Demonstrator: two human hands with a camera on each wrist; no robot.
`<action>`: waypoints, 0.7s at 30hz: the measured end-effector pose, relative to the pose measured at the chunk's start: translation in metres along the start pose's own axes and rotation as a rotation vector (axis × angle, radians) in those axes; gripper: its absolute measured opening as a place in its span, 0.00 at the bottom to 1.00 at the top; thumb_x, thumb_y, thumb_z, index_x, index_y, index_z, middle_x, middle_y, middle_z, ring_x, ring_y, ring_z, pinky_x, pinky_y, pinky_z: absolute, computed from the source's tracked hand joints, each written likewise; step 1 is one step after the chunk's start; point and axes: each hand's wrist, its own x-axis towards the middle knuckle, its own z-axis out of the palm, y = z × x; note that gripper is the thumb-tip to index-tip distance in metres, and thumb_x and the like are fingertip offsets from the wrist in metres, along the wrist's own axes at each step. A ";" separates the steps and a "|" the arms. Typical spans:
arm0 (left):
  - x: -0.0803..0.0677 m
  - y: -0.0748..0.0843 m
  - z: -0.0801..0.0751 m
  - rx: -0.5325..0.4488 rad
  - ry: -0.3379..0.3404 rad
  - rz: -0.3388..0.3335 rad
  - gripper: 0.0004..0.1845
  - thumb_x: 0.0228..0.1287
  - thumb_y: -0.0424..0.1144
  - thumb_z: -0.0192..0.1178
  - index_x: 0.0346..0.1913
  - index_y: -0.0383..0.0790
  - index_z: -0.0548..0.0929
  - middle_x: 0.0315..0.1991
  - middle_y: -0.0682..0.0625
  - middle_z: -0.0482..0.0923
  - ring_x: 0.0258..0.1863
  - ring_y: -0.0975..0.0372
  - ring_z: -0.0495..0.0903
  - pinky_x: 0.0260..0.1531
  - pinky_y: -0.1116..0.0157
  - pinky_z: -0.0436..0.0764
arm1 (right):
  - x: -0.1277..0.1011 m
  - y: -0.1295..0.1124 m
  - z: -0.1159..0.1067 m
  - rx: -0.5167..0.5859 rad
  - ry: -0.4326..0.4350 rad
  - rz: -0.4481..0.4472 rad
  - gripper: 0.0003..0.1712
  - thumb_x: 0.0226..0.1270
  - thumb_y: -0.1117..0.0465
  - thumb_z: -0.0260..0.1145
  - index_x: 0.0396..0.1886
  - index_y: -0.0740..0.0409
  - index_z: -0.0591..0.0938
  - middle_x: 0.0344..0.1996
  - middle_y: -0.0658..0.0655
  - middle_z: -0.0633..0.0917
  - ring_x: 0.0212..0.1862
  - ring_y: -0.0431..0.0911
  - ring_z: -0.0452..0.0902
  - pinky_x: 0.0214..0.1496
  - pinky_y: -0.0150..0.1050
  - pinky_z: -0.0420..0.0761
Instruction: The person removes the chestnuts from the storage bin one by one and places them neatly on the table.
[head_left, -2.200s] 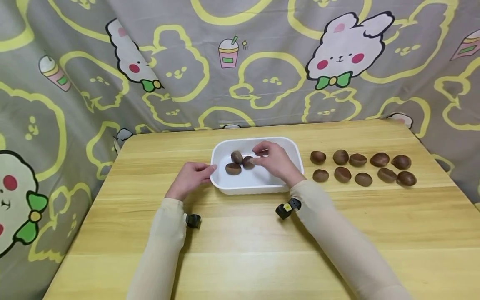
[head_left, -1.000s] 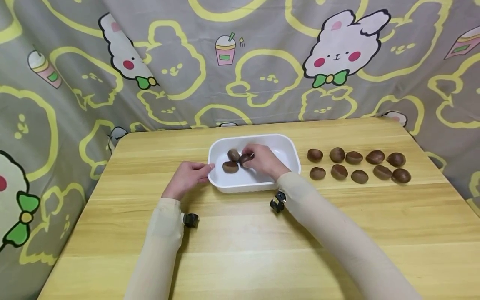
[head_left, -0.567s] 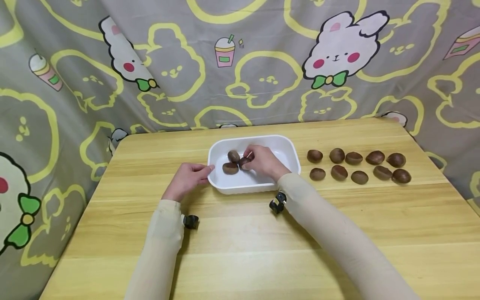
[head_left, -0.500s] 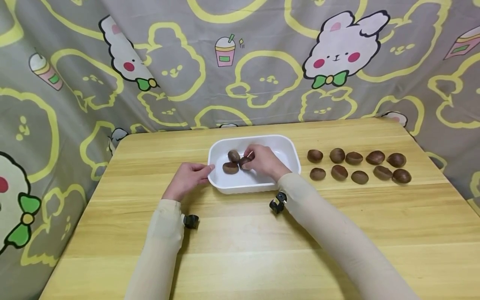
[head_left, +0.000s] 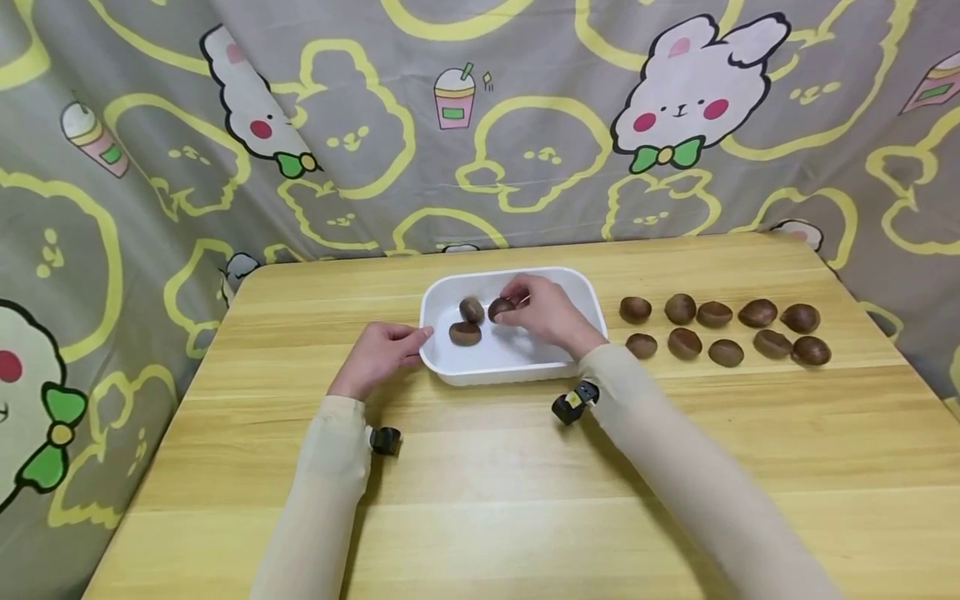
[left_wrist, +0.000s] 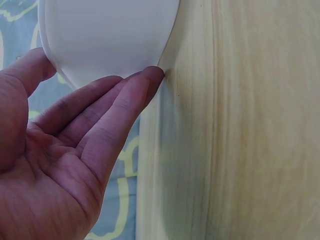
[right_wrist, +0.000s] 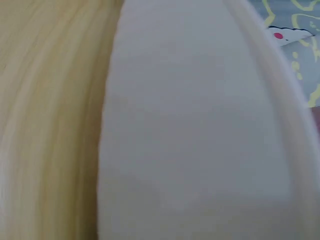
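Observation:
My left hand (head_left: pixel 375 358) grips the left end of a white plastic tray (head_left: pixel 517 373). In the left wrist view its thumb is at the rim and the fingertips (left_wrist: pixel 152 77) are against the outer wall. Inside the tray, my right hand (head_left: pixel 551 312) pinches a brown chestnut (head_left: pixel 500 310) between thumb and fingers. Just left of it lie two more chestnuts, a rounder one (head_left: pixel 471 310) behind a flatter one (head_left: pixel 465 334). Only the tray's outer wall (right_wrist: pixel 190 120) fills the right wrist view; the hand is hidden there.
Several chestnuts (head_left: pixel 714 314) lie in two rows on the wooden table (head_left: pixel 480 500), right of the tray. Behind the table's back edge hangs a grey patterned curtain (head_left: pixel 360 108). Each wrist wears a small black camera (head_left: pixel 576 402).
My right hand has reached down, pinched the third chestnut and drawn it right and slightly back, apart from the other two. The left hand keeps its grip on the tray.

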 end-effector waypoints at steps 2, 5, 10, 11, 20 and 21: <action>0.000 0.000 0.000 0.003 0.003 0.002 0.26 0.68 0.49 0.63 0.53 0.26 0.82 0.48 0.37 0.83 0.41 0.55 0.86 0.44 0.60 0.83 | -0.005 -0.002 -0.008 0.014 0.020 -0.005 0.18 0.58 0.60 0.75 0.47 0.59 0.81 0.41 0.56 0.83 0.45 0.50 0.79 0.49 0.43 0.76; 0.000 -0.001 -0.001 0.004 0.005 0.001 0.26 0.68 0.50 0.63 0.53 0.27 0.82 0.48 0.37 0.83 0.41 0.55 0.86 0.45 0.60 0.83 | -0.014 -0.002 -0.018 0.030 0.051 -0.008 0.19 0.60 0.60 0.74 0.49 0.59 0.81 0.43 0.57 0.82 0.47 0.50 0.78 0.50 0.44 0.76; 0.000 -0.002 0.002 0.006 -0.004 -0.006 0.26 0.68 0.50 0.63 0.53 0.27 0.82 0.48 0.37 0.83 0.42 0.55 0.86 0.45 0.61 0.83 | -0.028 0.004 -0.030 0.071 0.065 -0.002 0.19 0.62 0.59 0.73 0.51 0.58 0.80 0.45 0.56 0.82 0.50 0.50 0.77 0.51 0.45 0.75; -0.001 -0.002 0.003 0.007 -0.003 -0.006 0.26 0.68 0.50 0.63 0.53 0.27 0.82 0.48 0.37 0.83 0.42 0.55 0.86 0.45 0.61 0.83 | -0.031 0.006 -0.032 0.077 0.062 0.000 0.19 0.62 0.59 0.73 0.51 0.58 0.80 0.45 0.56 0.82 0.50 0.50 0.77 0.51 0.46 0.75; -0.001 -0.002 0.002 0.014 0.002 -0.004 0.26 0.68 0.50 0.63 0.54 0.27 0.82 0.48 0.37 0.83 0.41 0.54 0.86 0.45 0.60 0.83 | -0.059 0.008 -0.053 0.078 0.079 0.024 0.20 0.63 0.57 0.73 0.51 0.59 0.79 0.45 0.58 0.82 0.50 0.51 0.77 0.50 0.45 0.75; -0.001 -0.002 0.001 0.014 0.006 -0.001 0.26 0.68 0.50 0.63 0.54 0.27 0.82 0.48 0.37 0.83 0.41 0.54 0.86 0.45 0.60 0.83 | -0.062 0.008 -0.055 0.078 0.082 0.026 0.21 0.63 0.57 0.73 0.52 0.59 0.79 0.45 0.57 0.82 0.50 0.51 0.77 0.50 0.45 0.75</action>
